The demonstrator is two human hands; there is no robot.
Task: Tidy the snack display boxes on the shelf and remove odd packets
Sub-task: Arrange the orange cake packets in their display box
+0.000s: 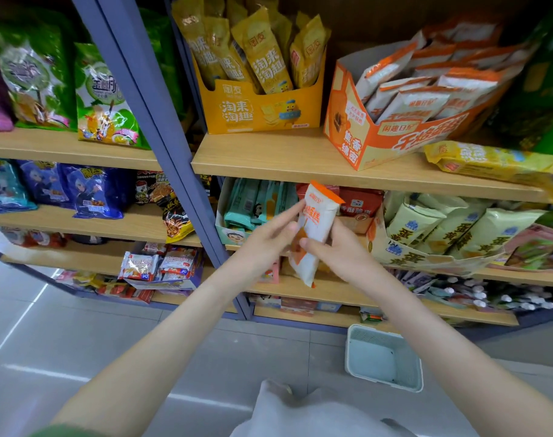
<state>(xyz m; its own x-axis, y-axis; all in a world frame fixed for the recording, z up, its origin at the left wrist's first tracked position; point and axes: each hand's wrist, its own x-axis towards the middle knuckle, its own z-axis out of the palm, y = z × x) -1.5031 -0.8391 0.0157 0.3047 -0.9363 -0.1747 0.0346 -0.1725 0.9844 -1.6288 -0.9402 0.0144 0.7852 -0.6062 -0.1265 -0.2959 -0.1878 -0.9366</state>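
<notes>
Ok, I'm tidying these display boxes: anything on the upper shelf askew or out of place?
Yes. The orange display box sits turned at an angle, unlike the square-set yellow display box. A yellow packet lies flat and loose on the shelf beside it.

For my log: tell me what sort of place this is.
Probably a small shop's snack aisle: wooden shelves full of snack bags, cardboard display boxes, a basket on the floor.
</notes>
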